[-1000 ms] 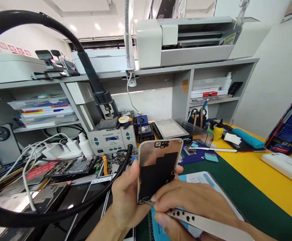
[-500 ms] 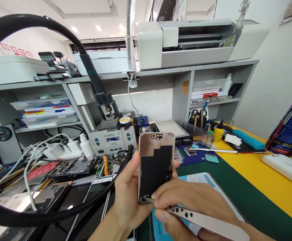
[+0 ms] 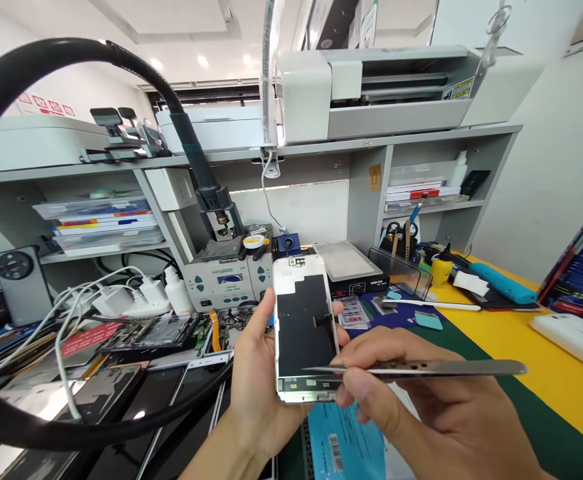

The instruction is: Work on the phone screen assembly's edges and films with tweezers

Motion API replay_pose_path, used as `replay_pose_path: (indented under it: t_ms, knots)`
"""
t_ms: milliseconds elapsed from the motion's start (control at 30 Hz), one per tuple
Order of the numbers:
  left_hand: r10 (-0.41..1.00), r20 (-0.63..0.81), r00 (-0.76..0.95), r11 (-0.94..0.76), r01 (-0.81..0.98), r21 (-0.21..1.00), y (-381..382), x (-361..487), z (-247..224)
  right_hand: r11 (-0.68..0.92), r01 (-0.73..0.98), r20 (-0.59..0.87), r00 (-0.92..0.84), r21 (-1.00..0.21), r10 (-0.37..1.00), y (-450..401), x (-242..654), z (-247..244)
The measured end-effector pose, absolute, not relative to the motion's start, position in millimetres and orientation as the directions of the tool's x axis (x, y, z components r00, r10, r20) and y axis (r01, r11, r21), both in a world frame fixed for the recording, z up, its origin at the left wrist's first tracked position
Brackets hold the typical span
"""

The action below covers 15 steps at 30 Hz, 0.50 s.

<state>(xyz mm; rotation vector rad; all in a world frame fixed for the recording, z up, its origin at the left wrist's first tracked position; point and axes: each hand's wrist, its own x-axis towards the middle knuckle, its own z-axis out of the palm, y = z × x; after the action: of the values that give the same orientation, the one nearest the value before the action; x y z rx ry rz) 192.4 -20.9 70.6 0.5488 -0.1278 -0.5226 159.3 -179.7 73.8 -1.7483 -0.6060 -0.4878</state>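
In the head view, my left hand (image 3: 256, 373) holds a phone screen assembly (image 3: 302, 327), its thumb along the left edge and fingertips showing at the right edge. The part's inner side faces me, with a large black area, a pale metal frame and a small flex piece near the right side. My right hand (image 3: 401, 387) grips metal tweezers (image 3: 421, 368) between thumb and fingers. Their pointed tip lies over the lower part of the black area; whether it touches cannot be made out. Below both hands is a blue packet (image 3: 346, 440) with a barcode label.
A hot-air station (image 3: 226, 283) stands behind, its black hose (image 3: 71, 433) looping across the left foreground. Phones and screens (image 3: 156, 400) crowd the left. Circuit boards (image 3: 206, 333) lie near the station. A yellow bottle (image 3: 440, 268) and teal roll (image 3: 504, 283) sit at right.
The tweezers have lifted from the lower left corner of the screen assembly and swung nearly level. My left hand has tilted the part, so its metal frame now looks brighter.
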Motion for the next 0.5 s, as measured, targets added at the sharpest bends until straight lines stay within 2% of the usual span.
replay_pose_path:
  t_ms: [200, 300, 500]
  knots:
    - [-0.526, 0.009, 0.85, 0.742, 0.454, 0.493, -19.6, 192.7, 73.8, -0.291, 0.715, 0.742, 0.67, -0.636, 0.027, -177.7, 154.7, 73.1]
    - [-0.528, 0.019, 0.849, 0.75, 0.456, 0.479, -17.6, 192.1, 75.5, -0.294, 0.748, 0.775, 0.63, -0.595, 0.035, -180.2, 155.3, 76.1]
    - [-0.523, 0.025, 0.852, 0.755, 0.45, 0.477, -15.9, 191.4, 77.4, -0.298, 0.728, 0.774, 0.629, -0.617, -0.066, -178.5, 154.0, 76.4]
